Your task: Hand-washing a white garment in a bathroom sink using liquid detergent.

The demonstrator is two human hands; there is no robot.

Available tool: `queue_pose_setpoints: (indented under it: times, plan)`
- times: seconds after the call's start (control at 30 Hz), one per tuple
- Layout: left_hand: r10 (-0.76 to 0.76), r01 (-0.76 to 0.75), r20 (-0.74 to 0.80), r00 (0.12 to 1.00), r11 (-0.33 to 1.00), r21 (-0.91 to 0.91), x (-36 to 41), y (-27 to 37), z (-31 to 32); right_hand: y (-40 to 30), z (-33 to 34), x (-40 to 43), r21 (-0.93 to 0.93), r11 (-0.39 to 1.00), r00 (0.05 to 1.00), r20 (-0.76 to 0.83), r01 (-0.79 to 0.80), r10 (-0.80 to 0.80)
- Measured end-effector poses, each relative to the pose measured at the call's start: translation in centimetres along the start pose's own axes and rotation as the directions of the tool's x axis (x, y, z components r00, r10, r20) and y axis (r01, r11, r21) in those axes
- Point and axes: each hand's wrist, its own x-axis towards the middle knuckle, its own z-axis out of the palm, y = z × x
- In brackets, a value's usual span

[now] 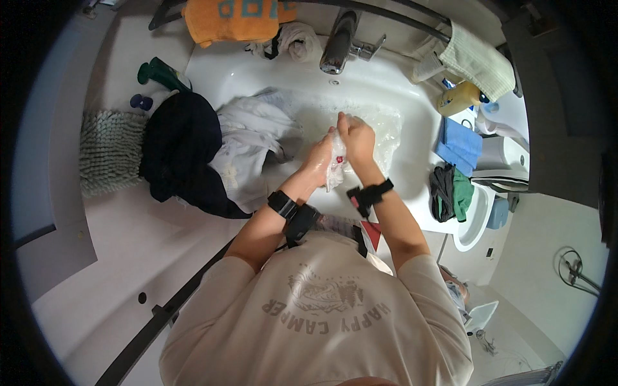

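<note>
My left hand (316,159) and my right hand (358,137) are close together over the washbasin (417,140). Between them is a wet, bunched white cloth item (334,174) with a small red detail, gripped by both. Much of it is hidden by the fingers. Cloudy, foamy water (386,130) lies in the basin under my right hand. Just left of my hands, a white garment (251,125) hangs over the basin's edge and partly into it. A black garment (183,140) is heaped beside the white one.
A chrome faucet (338,46) rises at the back. An orange towel (231,21) hangs on a dark rail. Along the right edge are a yellow bottle (456,99), a blue cloth (458,144) and dark and green cloths (451,190). A chenille mat (111,152) lies far left.
</note>
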Motion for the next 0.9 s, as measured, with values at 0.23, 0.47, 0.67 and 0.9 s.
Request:
queue_pose_setpoints:
  times: [0.23, 0.47, 0.67, 0.9]
  plan:
    - [-0.090, 0.098, 0.066, 0.994, 0.987, -0.131, -0.3, 0.3, -0.2, -0.8, 0.4, -1.8, 0.085, 0.985, 0.988, -0.028, 0.151, -0.149]
    - [-0.127, 0.125, 0.032, 0.991, 0.991, 0.044, -2.2, 2.1, 0.8, 2.0, -1.8, -0.2, 0.164, 0.968, 0.950, 0.278, -0.190, 0.139]
    - [0.156, -0.362, 0.338, 0.928, 0.594, 0.719, -4.0, 7.1, -1.3, 3.9, -6.2, -2.2, 0.157, 0.976, 0.741, 0.671, -0.152, 0.008]
    - [0.152, -0.463, 0.440, 0.885, 0.389, 0.797, -4.1, 4.7, -3.1, 5.8, -7.0, -0.5, 0.210, 0.953, 0.791, 0.610, -0.220, 0.048]
